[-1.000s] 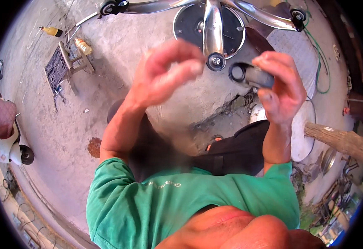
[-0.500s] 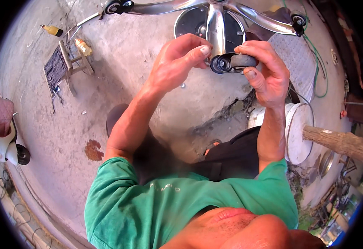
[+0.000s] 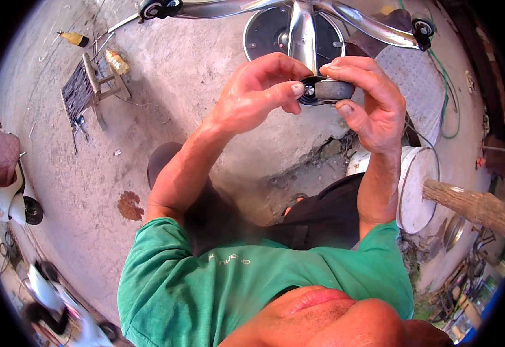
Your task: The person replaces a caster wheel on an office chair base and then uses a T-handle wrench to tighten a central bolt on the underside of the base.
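Note:
A dark swivel caster is at the end of the near leg of a chrome star-shaped base. My right hand pinches the caster's wheel between thumb and fingers on its right side. At the caster's left end, my left hand is bent round, its thumb tip and forefinger against the housing. The left fingers partly cover where the caster meets the leg. Two more legs spread left and right, each ending in a caster, such as the left one and the right one.
Beyond the base lies a round black disc with a shiny rim. To the left are a small stool and a yellow bottle. A white drum with a wooden post stands at right. Cracked concrete lies below my hands.
My left hand has moved right, and its thumb now covers the caster's left end. The wheel has turned slightly in my right hand. The view has shifted, showing more at lower left.

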The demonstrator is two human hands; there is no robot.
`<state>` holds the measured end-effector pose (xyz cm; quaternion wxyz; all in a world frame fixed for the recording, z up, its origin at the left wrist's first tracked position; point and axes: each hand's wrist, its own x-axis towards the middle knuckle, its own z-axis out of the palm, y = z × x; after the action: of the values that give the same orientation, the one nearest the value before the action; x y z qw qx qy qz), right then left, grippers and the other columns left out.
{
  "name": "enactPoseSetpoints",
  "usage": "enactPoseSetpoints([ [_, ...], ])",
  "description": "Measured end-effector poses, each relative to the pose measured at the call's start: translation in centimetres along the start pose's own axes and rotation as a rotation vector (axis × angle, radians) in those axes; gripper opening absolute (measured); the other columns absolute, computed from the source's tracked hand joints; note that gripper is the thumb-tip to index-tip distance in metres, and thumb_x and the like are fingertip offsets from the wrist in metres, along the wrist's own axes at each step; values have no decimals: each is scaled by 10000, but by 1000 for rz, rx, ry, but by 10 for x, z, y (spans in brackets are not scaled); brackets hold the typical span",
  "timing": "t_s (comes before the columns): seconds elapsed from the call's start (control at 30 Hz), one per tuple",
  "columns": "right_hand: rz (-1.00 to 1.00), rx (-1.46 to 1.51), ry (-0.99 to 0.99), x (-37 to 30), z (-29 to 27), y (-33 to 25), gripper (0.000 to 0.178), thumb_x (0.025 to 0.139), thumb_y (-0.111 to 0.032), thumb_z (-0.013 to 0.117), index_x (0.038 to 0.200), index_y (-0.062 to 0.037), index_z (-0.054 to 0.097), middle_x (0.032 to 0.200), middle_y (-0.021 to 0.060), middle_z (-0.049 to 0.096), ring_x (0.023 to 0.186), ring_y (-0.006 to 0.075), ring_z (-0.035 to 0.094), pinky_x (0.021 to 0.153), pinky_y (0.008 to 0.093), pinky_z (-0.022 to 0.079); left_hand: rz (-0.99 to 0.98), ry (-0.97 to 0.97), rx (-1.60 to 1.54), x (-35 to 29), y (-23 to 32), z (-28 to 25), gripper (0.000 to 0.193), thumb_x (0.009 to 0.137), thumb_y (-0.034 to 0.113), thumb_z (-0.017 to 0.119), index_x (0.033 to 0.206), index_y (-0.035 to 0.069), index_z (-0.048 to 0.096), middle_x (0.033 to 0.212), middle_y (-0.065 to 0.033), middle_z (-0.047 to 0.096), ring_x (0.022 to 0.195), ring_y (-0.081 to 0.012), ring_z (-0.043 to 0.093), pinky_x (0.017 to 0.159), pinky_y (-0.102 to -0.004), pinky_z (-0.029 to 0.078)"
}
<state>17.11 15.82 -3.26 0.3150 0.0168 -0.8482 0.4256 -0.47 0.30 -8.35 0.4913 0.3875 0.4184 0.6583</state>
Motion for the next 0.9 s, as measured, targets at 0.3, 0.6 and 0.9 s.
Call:
enactPoseSetpoints([
  [0.3,157,363,133,-12,16,18,387,844,-202,641,1164,17,644,1177,139,664,981,152,589,831,294,457,5,2,-15,0,3,4,290,954,157,641,1184,-19,635,1048,-92,681,817,-139,652,741,-285,556],
  [0.6,235,246,225,-17,35,3,501,819,-252,717,1240,-4,607,1204,127,653,1020,147,588,833,290,476,21,2,-7,-1,-1,3,264,969,148,632,1178,-12,642,1011,-80,689,768,-112,640,702,-261,524],
  [0.9,129,194,235,-18,45,17,489,953,-342,640,1258,37,593,1167,125,636,1045,176,608,924,324,484,27,-19,-75,0,-5,3,278,968,147,661,1191,-15,626,1046,-85,680,804,-120,645,717,-263,529],
])
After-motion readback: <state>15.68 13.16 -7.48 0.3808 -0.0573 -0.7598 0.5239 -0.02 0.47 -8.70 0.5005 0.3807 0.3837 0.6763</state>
